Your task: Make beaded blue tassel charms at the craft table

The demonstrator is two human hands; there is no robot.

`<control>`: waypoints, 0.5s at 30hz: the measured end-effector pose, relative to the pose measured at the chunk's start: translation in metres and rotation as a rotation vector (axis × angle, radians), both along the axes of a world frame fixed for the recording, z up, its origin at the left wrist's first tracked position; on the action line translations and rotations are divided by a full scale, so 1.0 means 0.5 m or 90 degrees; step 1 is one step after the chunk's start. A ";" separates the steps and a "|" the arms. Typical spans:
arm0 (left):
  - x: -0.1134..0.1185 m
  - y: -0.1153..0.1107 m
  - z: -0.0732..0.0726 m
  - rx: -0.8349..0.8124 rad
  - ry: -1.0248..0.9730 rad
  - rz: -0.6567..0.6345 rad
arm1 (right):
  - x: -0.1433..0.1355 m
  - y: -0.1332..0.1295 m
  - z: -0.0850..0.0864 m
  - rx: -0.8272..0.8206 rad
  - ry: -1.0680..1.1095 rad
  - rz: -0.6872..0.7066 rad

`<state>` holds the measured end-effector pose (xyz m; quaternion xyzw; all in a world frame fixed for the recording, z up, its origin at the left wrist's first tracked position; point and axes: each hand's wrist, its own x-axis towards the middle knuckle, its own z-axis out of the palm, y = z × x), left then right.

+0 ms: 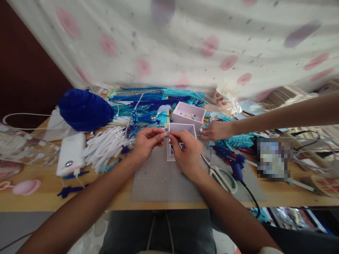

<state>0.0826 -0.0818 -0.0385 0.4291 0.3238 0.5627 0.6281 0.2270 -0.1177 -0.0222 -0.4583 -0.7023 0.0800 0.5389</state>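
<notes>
My left hand point(148, 143) and my right hand point(186, 150) meet above the grey cutting mat point(156, 180), fingertips pinched together. Between them is something tiny and pale that I cannot make out. Just behind and partly under my right hand stands a small white box point(182, 127) with colourful beads in it. A second pinkish-white box point(188, 113), holding scattered beads, sits behind that one. Another person's hand point(217, 131) reaches in from the right, beside the boxes. Scissors point(221, 176) with pale handles lie right of my right hand.
A blue glue gun point(231, 160) with a black cord lies to the right. On the left are a white power bank point(71, 154), white fuzzy stems point(106, 148) and a deep-blue bundle point(84, 110). Blue stems point(148, 97) fill the back, below a flowered curtain point(180, 46).
</notes>
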 end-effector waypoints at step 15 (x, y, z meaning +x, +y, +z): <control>0.002 0.001 0.008 -0.046 -0.027 0.012 | 0.004 -0.003 0.007 -0.057 0.057 0.039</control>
